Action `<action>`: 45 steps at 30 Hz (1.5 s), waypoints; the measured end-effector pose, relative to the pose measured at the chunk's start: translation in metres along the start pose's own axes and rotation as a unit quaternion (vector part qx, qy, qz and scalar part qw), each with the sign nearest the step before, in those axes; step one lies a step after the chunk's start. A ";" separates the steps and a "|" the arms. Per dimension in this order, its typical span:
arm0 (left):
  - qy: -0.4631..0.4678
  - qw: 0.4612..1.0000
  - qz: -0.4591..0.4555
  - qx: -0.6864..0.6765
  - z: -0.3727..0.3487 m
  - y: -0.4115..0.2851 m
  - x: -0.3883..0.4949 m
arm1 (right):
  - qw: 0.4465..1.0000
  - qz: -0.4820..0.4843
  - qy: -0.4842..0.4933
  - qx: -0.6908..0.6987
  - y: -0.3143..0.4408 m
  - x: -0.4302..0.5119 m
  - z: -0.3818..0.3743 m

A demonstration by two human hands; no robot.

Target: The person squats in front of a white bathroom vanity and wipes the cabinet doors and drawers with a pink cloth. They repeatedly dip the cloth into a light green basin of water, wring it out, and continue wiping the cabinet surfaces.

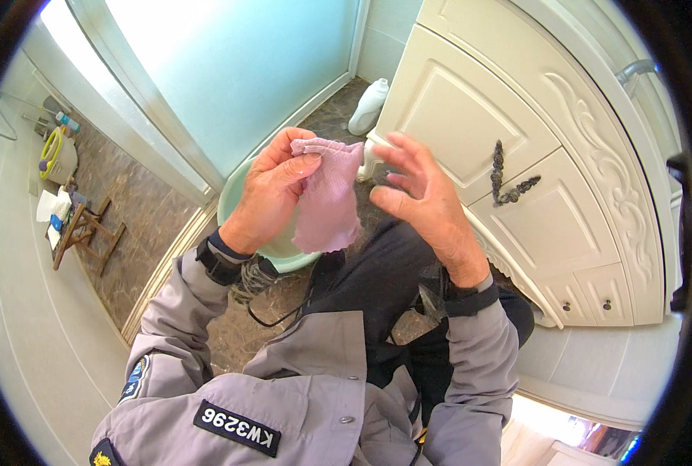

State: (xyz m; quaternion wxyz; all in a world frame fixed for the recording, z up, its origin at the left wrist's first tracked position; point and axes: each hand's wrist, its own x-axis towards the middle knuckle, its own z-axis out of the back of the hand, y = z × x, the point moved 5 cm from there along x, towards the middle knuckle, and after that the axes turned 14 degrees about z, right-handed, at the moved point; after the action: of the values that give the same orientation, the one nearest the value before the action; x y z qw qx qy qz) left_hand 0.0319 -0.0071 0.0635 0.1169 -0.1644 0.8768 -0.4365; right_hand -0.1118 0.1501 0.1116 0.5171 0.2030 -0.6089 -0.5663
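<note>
A small pink cloth (328,198) hangs from my left hand (273,189), its top edge pinched between thumb and fingers. Loose threads show along that top edge. To the right of the cloth, my right hand (424,198) is held apart from it, fingers spread and slightly blurred, with nothing in them. Below the left hand stands a pale green plastic basin (226,195) on the floor, partly hidden by that hand and the cloth. What the basin holds is mostly covered.
A white plastic bottle (369,108) stands beside a cream cabinet (462,110) with dark ornate handles. Frosted glass panels (252,76) rise behind the basin. Beyond the threshold at left are a wooden stool (84,233) with items on it and a bucket with a yellow-green rim (60,157).
</note>
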 end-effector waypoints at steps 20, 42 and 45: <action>0.003 0.996 -0.030 0.083 0.001 -0.020 0.002 | 0.997 -0.062 0.029 0.047 0.016 -0.007 0.003; -0.047 0.975 0.001 0.216 0.000 -0.009 0.019 | 0.969 -0.141 0.039 0.198 -0.004 0.000 -0.015; -0.091 0.964 -0.033 0.247 0.001 -0.003 0.023 | 0.967 -0.151 -0.015 0.204 -0.009 0.001 -0.013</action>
State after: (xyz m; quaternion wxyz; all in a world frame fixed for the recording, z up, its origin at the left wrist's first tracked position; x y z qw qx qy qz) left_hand 0.0117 -0.0186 0.0638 0.2192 -0.1980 0.7215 -0.6263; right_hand -0.1038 0.1403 0.1016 0.3635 0.3855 -0.6817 -0.5045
